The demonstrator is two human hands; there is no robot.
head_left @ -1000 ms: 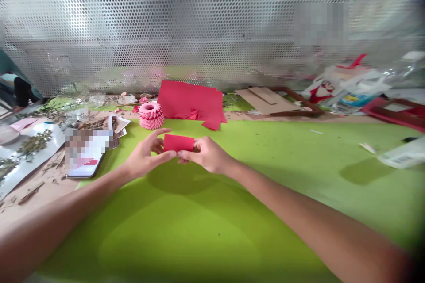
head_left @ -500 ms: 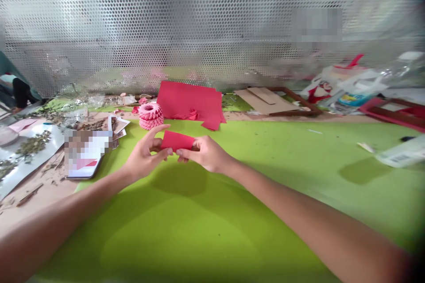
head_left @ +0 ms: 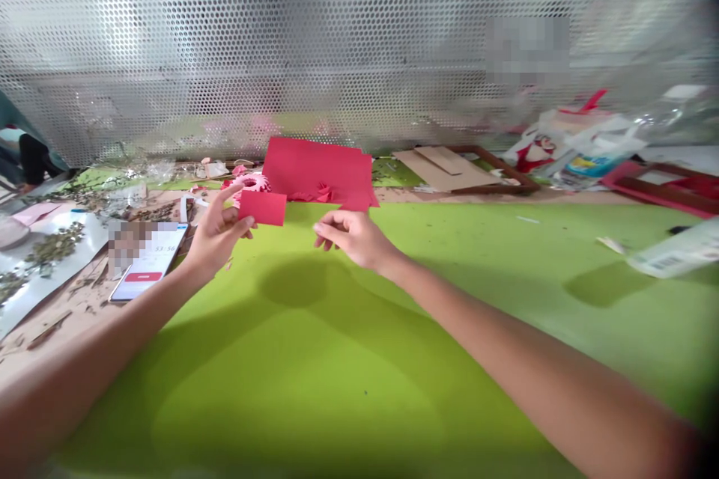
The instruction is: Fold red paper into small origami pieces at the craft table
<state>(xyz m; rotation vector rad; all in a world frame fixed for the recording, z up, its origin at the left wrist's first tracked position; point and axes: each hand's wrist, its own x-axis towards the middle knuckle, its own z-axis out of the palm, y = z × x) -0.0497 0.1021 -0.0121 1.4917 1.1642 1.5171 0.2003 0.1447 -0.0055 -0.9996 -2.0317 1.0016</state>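
A small rectangle of red paper [head_left: 264, 208] is pinched by its left end between the thumb and fingers of my left hand [head_left: 216, 232], above the green tabletop. My right hand [head_left: 351, 236] is apart from the paper, to its right, with fingers curled together and nothing visible in them. Behind my left hand, a pink ring of folded paper pieces [head_left: 255, 183] is partly hidden. Larger red paper sheets [head_left: 317, 165] lie at the back, with a crumpled red scrap [head_left: 324, 192] on them.
On the left are a phone [head_left: 149, 262] and dried plant bits [head_left: 59, 243]. A perforated metal panel [head_left: 337, 30] stands behind the table. Brown cardboard [head_left: 446, 168], a plastic bag [head_left: 567, 138] and a red tray [head_left: 663, 187] sit back right; a white bottle [head_left: 677, 251] lies nearer.
My right hand has let go of the red paper and moved slightly right. My left hand has carried the paper left and a little up, now in front of the pink ring.
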